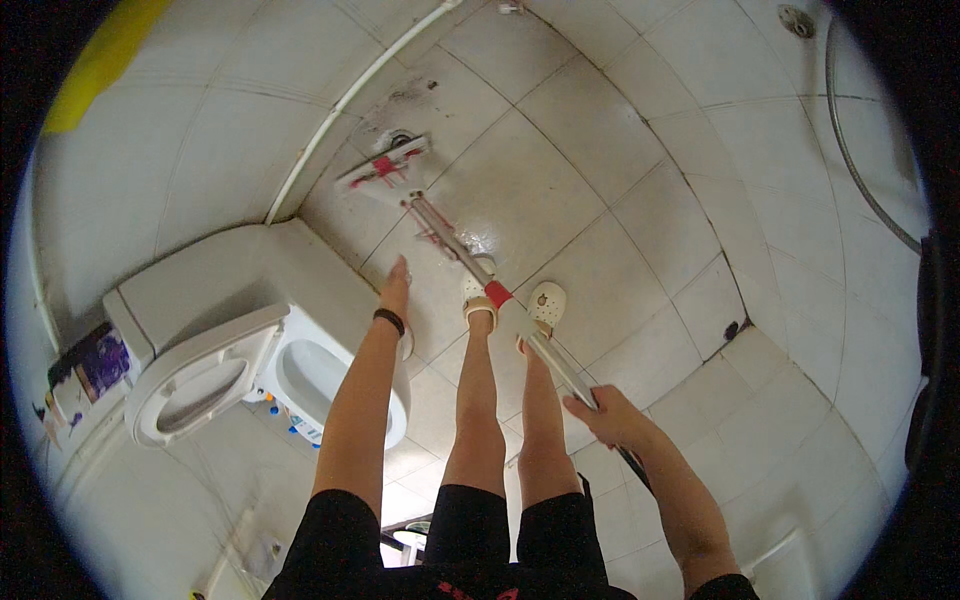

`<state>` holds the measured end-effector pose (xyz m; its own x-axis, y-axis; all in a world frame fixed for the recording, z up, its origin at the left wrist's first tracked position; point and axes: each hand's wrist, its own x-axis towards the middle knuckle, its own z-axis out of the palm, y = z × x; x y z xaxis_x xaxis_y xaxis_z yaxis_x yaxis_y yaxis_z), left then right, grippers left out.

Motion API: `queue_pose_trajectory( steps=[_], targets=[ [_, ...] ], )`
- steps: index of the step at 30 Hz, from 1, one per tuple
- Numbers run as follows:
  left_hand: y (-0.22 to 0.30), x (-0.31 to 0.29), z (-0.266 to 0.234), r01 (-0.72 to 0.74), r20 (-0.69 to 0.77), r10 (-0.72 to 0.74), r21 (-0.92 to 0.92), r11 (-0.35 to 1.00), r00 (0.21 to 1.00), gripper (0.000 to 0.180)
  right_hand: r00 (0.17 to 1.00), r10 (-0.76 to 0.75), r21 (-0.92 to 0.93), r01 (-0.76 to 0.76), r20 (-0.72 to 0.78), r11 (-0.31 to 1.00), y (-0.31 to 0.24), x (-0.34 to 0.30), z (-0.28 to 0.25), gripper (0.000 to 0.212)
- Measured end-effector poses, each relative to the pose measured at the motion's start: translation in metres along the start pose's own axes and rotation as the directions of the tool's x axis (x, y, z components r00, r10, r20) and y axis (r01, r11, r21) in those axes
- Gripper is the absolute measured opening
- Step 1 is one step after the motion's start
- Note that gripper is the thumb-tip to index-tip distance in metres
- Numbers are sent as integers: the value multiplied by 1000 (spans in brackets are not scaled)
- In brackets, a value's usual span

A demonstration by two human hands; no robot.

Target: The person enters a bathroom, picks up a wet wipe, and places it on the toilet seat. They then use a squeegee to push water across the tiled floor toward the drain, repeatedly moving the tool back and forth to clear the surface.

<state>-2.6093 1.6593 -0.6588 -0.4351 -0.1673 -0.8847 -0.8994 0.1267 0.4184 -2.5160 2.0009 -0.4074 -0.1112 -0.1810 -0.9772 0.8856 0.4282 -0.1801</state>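
Note:
My right hand (612,416) is wrapped round the pole of a sponge mop (548,352), which slants away from me to the far left. The mop's white and red head (385,165) rests on the tiled floor beside a round drain (400,138); a red collar joins the pole's sections. My left hand (396,284), with a dark band at its wrist, is held out over the floor beside the toilet. Its fingers are stretched forward, touching nothing that I can see. The pole's lower fittings are slightly blurred.
A white toilet (398,405) with its lid raised stands at my left. My feet, in cream clogs (546,302), are on the floor tiles. A white pipe (330,125) runs along the left wall; a shower hose (850,160) hangs at the right. Dark grime marks the floor by the drain.

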Motion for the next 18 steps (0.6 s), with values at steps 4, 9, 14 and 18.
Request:
queue_pose_trajectory(
  steps=[4,9,14,18],
  targets=[
    [45,13,28,-208,-170,132,-592,779,977,36,970,78,252,-137,229,958,-4,-48,2,40],
    [58,16,-3,-269,-183,199,-721,638,963,28,901,14,455,-232,434,860,-16,-62,10,36],
    [43,-16,-18,-305,-351,19,-785,539,936,23,929,-93,380,-54,359,923,-32,-44,36,24],
    [11,-37,6,-238,-384,-194,-821,519,903,25,955,-148,287,72,256,955,-48,-35,46,21]
  ],
)
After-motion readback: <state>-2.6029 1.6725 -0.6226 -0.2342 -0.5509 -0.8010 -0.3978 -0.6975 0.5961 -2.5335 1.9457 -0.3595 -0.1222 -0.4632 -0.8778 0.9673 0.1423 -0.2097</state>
